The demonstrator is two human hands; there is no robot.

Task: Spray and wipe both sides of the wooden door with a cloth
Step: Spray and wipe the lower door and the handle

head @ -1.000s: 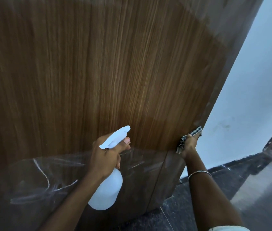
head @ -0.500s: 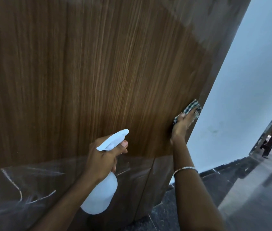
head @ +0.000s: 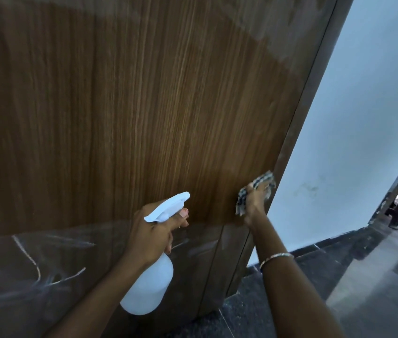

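The wooden door (head: 144, 106) fills most of the view in front of the person. The right hand (head: 254, 201) lies on the door close to its right edge; its fingers hold a checked cloth (head: 262, 179) and press it on the wood. The left hand (head: 154, 230) is in front of the door's lower middle, left of the cloth. It grips the neck of a white spray bottle (head: 148, 286), with the nozzle toward the door. White streaks (head: 34, 269) mark the door's dark bottom panel.

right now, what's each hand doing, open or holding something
Left hand: closed around the neck of the spray bottle.
Right hand: holding the cloth against the door, near its edge.
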